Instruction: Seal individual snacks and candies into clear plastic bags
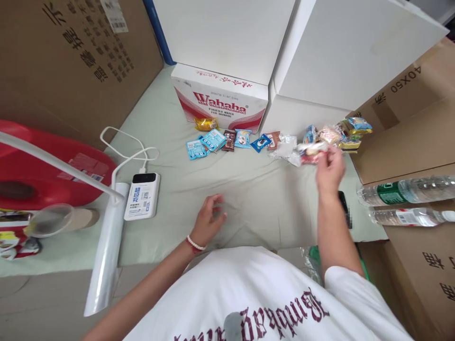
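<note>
Snack packet (313,150) pinched in right hand (330,171) fingers, held just above the cloth, right of the Wahaha box (220,102) and beside the clear wrappers (287,148). Left hand (210,220) rests on the cloth (256,189) well in front of the Wahaha box, fingers loosely curled, holding nothing. Row of snack packets (227,140) lies along the Wahaha box base; power bank (142,196) well left, two water bottles (408,201) far right.

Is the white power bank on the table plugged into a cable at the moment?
Yes, a white cable runs into the top edge of the power bank, which lies on the table left of the left hand.
</note>
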